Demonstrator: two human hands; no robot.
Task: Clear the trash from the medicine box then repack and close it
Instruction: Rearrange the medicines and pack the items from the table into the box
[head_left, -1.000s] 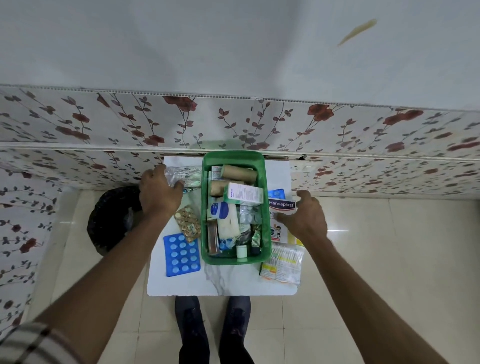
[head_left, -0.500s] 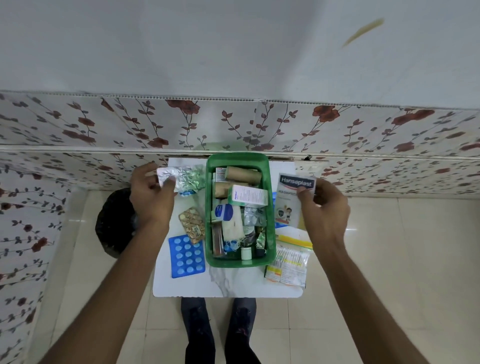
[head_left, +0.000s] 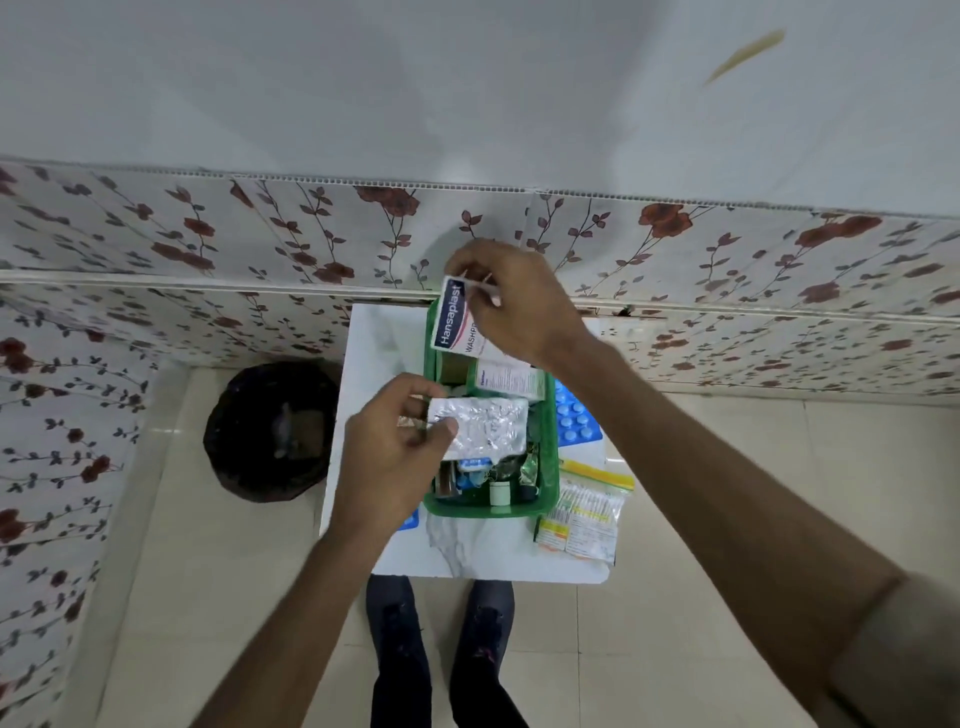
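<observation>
Head view: left hand (head_left: 395, 447) pinches foil blister strip (head_left: 480, 428), long axis crosswise, directly over green medicine box (head_left: 549, 452) mid-table, nearer its open middle; right hand (head_left: 511, 301) fingers clamped on Hansaplast packet (head_left: 453, 319), upright above box's far end.

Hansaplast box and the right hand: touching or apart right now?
Touching. The head view shows the right hand pinching the top end of the Hansaplast box between its fingertips, holding it upright over the far end of the green basket.
</observation>
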